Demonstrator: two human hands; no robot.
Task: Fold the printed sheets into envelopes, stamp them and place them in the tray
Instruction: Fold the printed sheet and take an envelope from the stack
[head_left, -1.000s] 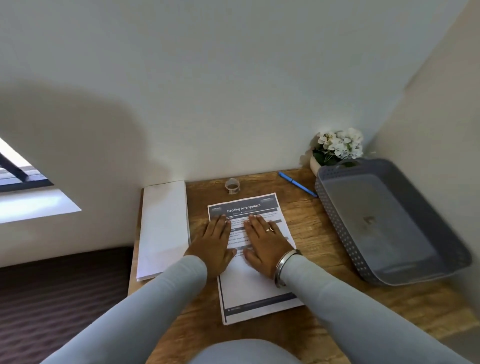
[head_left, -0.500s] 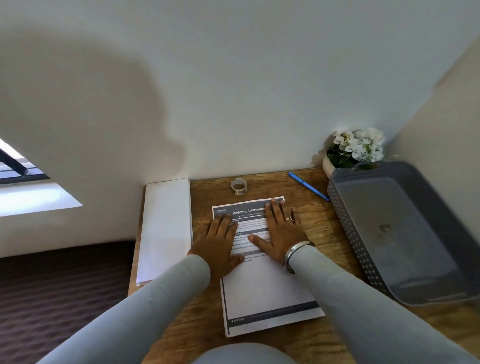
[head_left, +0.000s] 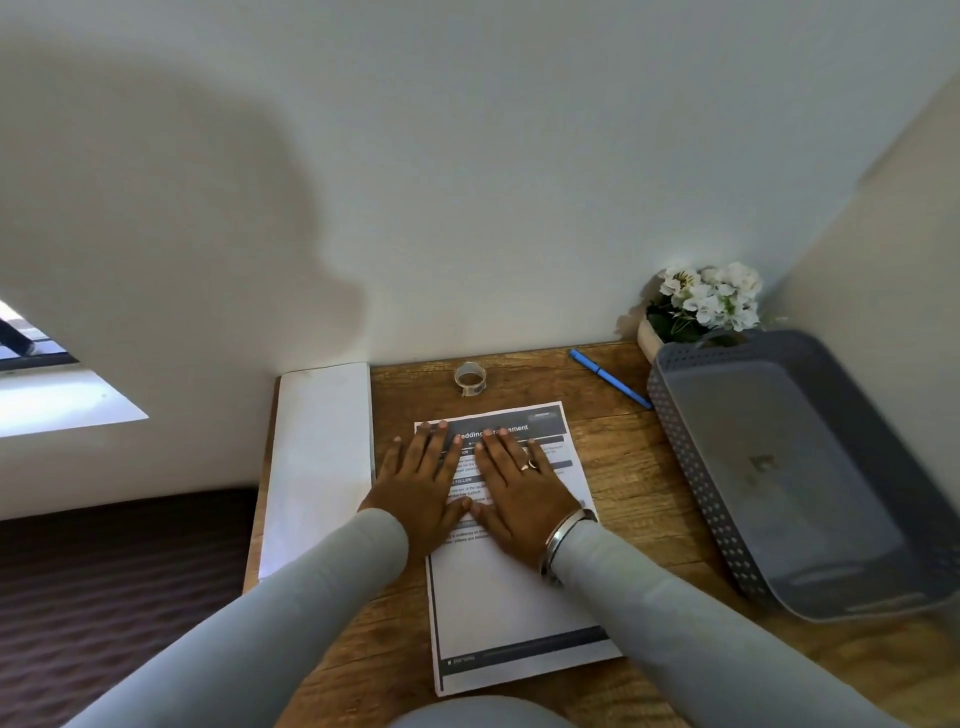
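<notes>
under my two flat hands i count one printed sheet (head_left: 511, 587); left hand (head_left: 422, 491) and right hand (head_left: 519, 493) press it, fingers straight, thumbs touching.

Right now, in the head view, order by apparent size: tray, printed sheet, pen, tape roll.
1. tray, cut off by the frame
2. printed sheet
3. pen and tape roll: longer against wider, unranked
</notes>
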